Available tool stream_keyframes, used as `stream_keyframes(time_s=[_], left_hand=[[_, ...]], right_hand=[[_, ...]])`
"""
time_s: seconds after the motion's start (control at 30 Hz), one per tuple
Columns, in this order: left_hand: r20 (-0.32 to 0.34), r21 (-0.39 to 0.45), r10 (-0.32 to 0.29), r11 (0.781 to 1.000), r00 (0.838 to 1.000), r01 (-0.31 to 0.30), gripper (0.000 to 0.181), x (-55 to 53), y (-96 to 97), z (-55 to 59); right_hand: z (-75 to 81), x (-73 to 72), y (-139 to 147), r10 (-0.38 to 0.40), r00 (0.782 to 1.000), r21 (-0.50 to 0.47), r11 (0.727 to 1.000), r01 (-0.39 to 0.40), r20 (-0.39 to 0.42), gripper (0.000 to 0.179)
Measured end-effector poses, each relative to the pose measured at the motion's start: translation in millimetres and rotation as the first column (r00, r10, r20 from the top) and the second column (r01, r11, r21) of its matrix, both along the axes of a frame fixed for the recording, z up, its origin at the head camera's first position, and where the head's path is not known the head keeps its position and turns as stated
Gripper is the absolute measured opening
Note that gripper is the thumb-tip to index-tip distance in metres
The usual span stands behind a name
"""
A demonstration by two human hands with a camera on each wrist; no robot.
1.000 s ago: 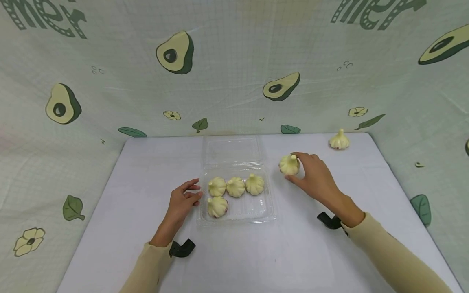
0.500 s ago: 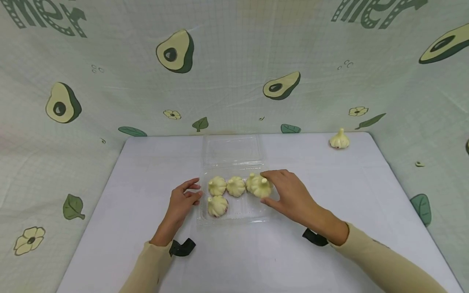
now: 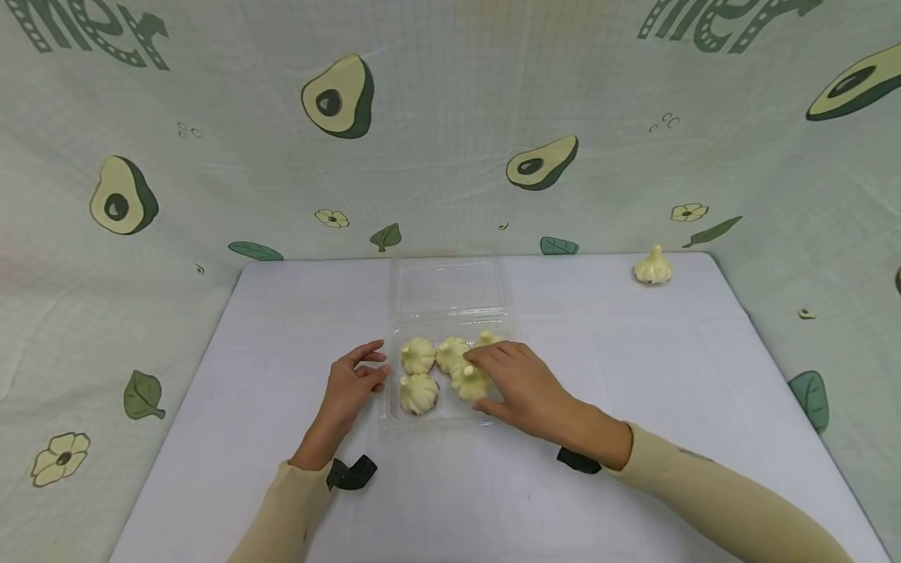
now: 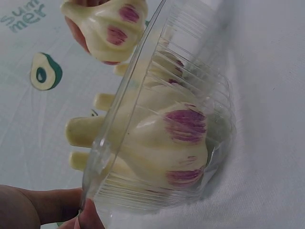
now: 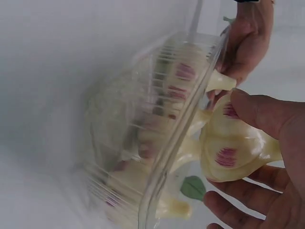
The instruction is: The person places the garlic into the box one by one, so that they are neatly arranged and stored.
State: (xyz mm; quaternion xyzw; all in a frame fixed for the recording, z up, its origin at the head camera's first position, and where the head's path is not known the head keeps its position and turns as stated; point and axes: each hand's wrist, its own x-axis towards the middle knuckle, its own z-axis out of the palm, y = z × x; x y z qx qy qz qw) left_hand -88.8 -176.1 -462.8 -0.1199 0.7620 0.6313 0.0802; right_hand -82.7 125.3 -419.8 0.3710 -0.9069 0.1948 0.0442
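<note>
Right hand (image 3: 524,387) is pinching a garlic bulb (image 3: 469,382) between thumb and fingers, holding it over the near middle of the clear plastic clamshell tray (image 3: 450,421). A second ago that hand was gripping the same bulb out on the table to the right of the tray; half a second ago it was over the tray's far right corner. Now it is sitting further left and nearer, just beside the near-left bulb (image 3: 418,393). So the bulb is travelling into the tray and, by the look of it, is about at its slot; cannot tell if it is touching the tray floor yet.

Left hand (image 3: 352,385) is resting at the tray's left edge, fingers loosely bent, fingertips touching the rim; left wrist view is showing a fingertip (image 4: 90,217) against the plastic lip. It is sitting in the same place as in both earlier pictures.

Three more bulbs are lying in the tray's far row (image 3: 419,356). The open lid (image 3: 447,288) is lying flat behind the tray. One last bulb (image 3: 652,267) is sitting alone at the table's (image 3: 281,313) far right corner, well apart from the hands.
</note>
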Motion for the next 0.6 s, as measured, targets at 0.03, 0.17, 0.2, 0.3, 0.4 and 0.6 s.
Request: stream_keyframes(time_s=[0.03,0.17,0.2,0.3,0.4,0.6], left_hand=[[0.000,0.001,0.002,1.000,1.000,-0.002,0.051,0.1,-0.2,0.1],[-0.003,0.003,0.004,1.000,1.000,-0.004,0.051,-0.5,-0.6,-0.9],[-0.003,0.005,0.006,1.000,1.000,-0.006,0.050,-0.6,-0.8,-1.0],[-0.006,0.006,0.005,1.000,1.000,-0.005,0.050,-1.0,-0.9,-1.4],[-0.006,0.005,0.005,1.000,1.000,-0.005,0.050,-1.0,-1.0,-1.7],[-0.002,0.003,0.005,1.000,1.000,-0.005,0.050,-0.6,-1.1,-1.4]], right_hand=[[-1.6,0.1,-2,0.010,1.000,0.011,1.000,-0.010,-0.003,0.067],[-5.7,0.2,-7,0.050,0.999,0.041,0.998,-0.049,-0.022,0.066],[-6.2,0.0,-8,0.056,0.998,0.045,0.997,-0.055,-0.026,0.066],[-6.5,-1.0,-10,0.067,0.997,0.051,0.997,-0.065,-0.037,0.066],[-7.9,-2.6,-12,0.073,0.996,0.062,0.996,-0.070,-0.045,0.066],[-11.9,-5.0,-16,0.088,0.995,0.090,0.992,-0.083,-0.047,0.067]])
